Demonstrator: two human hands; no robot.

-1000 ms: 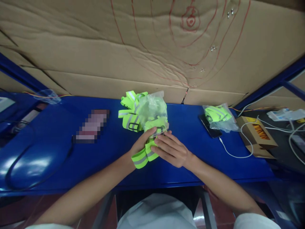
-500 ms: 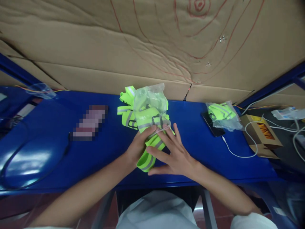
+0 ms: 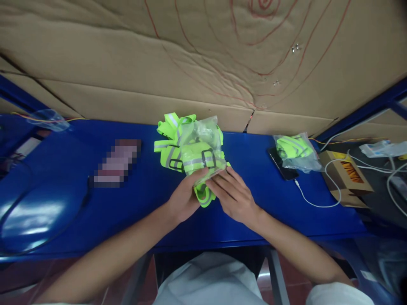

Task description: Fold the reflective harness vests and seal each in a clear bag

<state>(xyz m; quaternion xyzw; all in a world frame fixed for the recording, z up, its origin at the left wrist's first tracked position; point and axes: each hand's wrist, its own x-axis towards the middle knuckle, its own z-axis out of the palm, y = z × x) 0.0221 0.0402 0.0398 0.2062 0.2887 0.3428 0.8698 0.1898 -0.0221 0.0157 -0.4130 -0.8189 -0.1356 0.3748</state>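
A clear plastic bag (image 3: 206,128) lies over neon-green reflective straps with grey stripes and a black buckle, some inside it. My left hand (image 3: 187,195) grips the near edge of the bag, thumb on top, other fingers hidden beneath. At the bag's mouth, my right hand (image 3: 237,195) has its fingers together and bent over the edge. Between my hands a green strap loop (image 3: 204,195) sticks out of the bag. More green reflective straps (image 3: 170,146) with a black buckle lie beside and behind the bag on the left.
On the blue table (image 3: 254,190), a blurred-out device (image 3: 116,164) lies left. To the right are a bagged green bundle (image 3: 295,148), a dark phone (image 3: 282,167), a white cable (image 3: 313,206) and an open cardboard box (image 3: 346,178). A cardboard wall (image 3: 127,59) stands behind.
My right hand's spread fingers have come together at the bag's mouth. The strap loop hanging toward me has shortened, with less of it outside the bag. The view has shifted slightly.
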